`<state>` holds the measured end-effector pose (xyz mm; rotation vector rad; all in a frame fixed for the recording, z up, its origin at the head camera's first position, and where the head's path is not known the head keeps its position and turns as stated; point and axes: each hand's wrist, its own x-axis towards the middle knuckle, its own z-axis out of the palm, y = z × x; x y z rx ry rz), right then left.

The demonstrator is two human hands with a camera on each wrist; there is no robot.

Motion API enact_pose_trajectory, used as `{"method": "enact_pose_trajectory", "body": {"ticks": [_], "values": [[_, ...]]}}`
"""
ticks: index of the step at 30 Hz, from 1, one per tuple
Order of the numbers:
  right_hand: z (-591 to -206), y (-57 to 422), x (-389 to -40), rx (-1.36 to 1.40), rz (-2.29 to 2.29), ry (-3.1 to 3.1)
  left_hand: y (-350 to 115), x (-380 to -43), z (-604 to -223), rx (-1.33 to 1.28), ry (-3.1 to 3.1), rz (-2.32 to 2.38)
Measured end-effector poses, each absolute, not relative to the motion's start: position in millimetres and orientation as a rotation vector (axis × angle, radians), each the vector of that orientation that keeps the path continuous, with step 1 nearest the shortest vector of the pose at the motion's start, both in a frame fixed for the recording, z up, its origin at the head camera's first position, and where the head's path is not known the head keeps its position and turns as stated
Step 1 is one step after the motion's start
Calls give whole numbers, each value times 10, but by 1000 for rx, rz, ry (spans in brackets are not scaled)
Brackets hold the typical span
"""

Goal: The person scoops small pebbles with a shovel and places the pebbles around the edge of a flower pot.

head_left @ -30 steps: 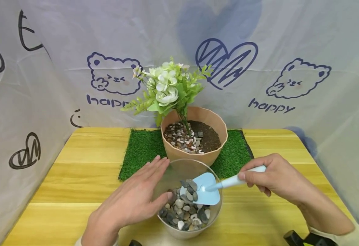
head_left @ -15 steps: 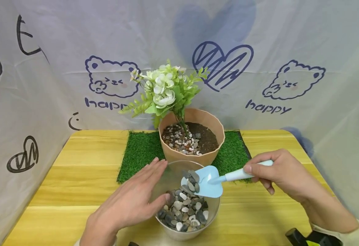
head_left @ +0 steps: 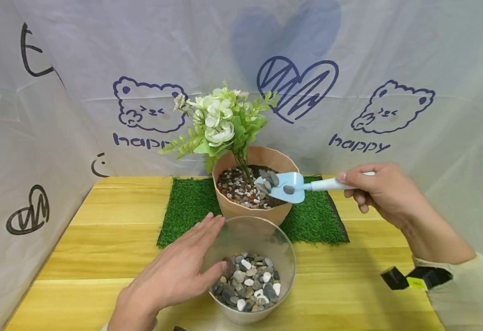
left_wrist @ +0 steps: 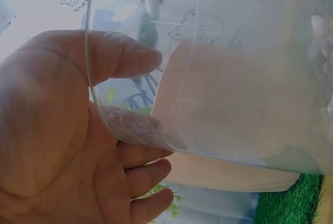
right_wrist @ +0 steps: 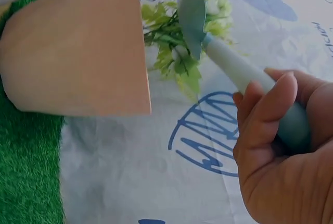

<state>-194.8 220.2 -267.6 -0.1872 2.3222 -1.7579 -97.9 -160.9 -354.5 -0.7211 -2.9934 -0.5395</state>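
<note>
In the head view, my right hand (head_left: 384, 195) grips the pale handle of a light blue trowel (head_left: 293, 186). Several grey pebbles (head_left: 268, 179) lie on its blade, which is held over the soil side of a peach flowerpot (head_left: 245, 209). White artificial flowers (head_left: 221, 115) with green leaves stand upright in the pot among small stones. My left hand (head_left: 175, 266) rests against the left side of a clear container (head_left: 284, 248), its fingers extended and thumb spread at the rim. Mixed pebbles (head_left: 247, 282) cover the container's bottom. The right wrist view shows the trowel (right_wrist: 229, 60) edge-on above the pot's rim.
Under the pot lies a green artificial grass mat (head_left: 187, 207) on a yellow wooden table (head_left: 113, 225). A white cloth (head_left: 316, 138) printed with bears and hearts hangs behind the table and at its sides. The container stands just in front of the pot.
My right hand has lifted the pebble-laden trowel out of the clear container and carried it forward over the flowerpot. My left hand has stayed at the container.
</note>
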Motion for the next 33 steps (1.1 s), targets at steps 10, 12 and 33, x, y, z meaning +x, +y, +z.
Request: {"method": "enact_pose_trajectory", "body": {"ticks": [10, 12, 33], "values": [[-2752, 1966, -2387, -22, -1558, 2607, -1603, -991, -3553, -726, -3005, -550], [-2773, 1891, -2433, 2, -1528, 2662, -1604, -990, -3554, -721, -3010, -553], [-2767, 1372, -2409, -215, -831, 3290, -1624, -999, -3565, -751, -2993, -538]]}}
